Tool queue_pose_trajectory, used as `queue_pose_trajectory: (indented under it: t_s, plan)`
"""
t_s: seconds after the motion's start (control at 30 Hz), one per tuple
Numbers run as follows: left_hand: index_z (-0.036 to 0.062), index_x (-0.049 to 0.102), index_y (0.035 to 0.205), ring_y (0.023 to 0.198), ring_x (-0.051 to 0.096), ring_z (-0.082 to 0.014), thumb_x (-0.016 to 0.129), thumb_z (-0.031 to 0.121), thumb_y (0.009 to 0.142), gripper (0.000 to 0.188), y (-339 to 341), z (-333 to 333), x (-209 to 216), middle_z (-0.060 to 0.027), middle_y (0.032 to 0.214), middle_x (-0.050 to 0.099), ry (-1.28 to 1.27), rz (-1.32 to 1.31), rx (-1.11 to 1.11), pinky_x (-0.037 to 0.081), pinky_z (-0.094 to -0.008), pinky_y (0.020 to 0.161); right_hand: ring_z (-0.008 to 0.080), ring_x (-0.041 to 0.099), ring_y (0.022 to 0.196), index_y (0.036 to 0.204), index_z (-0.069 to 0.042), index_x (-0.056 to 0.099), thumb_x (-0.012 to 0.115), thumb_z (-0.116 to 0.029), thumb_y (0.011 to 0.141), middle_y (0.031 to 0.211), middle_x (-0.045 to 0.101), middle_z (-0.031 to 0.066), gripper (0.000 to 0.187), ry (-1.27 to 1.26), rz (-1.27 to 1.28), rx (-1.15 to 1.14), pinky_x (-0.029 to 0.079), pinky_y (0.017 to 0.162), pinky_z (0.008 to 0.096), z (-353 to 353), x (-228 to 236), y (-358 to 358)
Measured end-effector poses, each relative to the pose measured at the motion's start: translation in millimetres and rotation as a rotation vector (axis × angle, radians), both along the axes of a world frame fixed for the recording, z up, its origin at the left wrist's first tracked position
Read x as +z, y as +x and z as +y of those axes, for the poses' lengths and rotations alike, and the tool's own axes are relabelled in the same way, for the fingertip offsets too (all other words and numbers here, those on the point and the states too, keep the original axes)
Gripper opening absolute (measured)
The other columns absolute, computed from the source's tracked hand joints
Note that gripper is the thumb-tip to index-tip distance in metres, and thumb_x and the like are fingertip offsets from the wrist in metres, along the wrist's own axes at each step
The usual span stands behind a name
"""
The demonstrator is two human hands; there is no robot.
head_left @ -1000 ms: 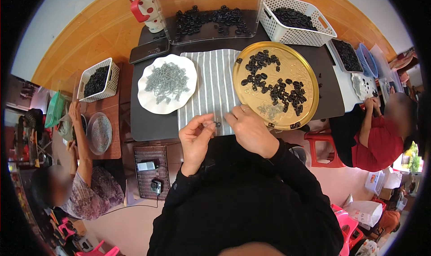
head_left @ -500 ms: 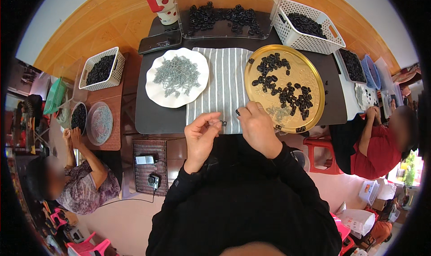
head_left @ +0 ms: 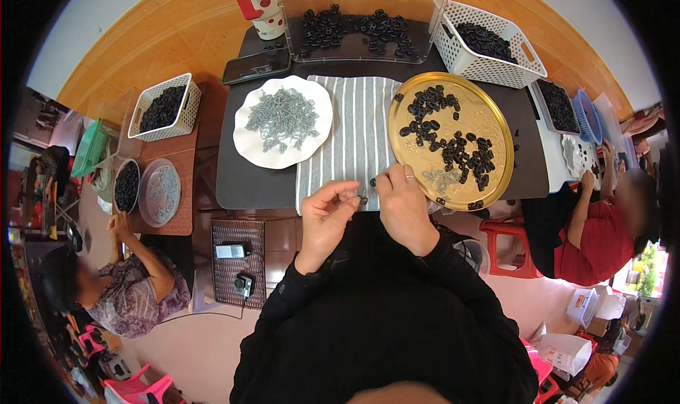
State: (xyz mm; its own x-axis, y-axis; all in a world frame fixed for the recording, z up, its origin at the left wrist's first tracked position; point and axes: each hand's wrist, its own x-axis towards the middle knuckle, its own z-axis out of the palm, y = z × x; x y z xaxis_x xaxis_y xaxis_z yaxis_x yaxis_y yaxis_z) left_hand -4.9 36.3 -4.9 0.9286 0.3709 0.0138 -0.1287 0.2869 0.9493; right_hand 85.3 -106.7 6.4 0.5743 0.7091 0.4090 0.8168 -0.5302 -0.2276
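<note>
Above the near part of a grey striped cloth, my left hand pinches a small black plastic piece between thumb and fingers. Close beside it, my right hand, with a ring on one finger, is closed on another small black piece at its fingertips. Left of the cloth is a white wavy-edged plate heaped with small grey translucent pieces. A round gold tray at the right carries black looped pieces and a little pile of the grey ones.
Behind stand a clear bin of black pieces, a white basket, a phone and a dotted tumbler. Two people work at side tables: one at left, one in red. A red stool is at lower right.
My hands have come closer together, the left shifting right and slightly down. The black piece in my left hand is now lower. The person in red has raised one hand.
</note>
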Motion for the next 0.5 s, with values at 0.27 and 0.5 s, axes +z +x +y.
queue_pose_trajectory:
  t_s: [0.27,0.5]
  plan:
    - [0.0004,0.066,0.112,0.072,0.054,-0.0038,0.062,-0.008,0.084,0.030,0,-2,-3,0.0015,0.086,0.061,-0.045,0.031,-0.058,0.043,-0.0180,0.061,0.0187,0.059,0.075,0.091,0.001,0.060,0.064,0.004,0.081,0.083,0.061,0.0069,0.012,0.557,0.604,0.057,0.047,0.065,0.0288,-8,-16,7]
    - [0.0003,0.065,0.115,0.071,0.053,-0.0038,0.062,-0.008,0.084,0.033,3,-8,4,0.0013,0.086,0.061,-0.037,0.019,-0.097,0.043,-0.0179,0.062,0.0045,0.056,0.073,0.103,0.000,0.067,0.063,-0.001,0.088,0.086,0.064,0.0003,0.016,0.806,1.228,0.072,0.045,0.064,0.0201,-19,1,3]
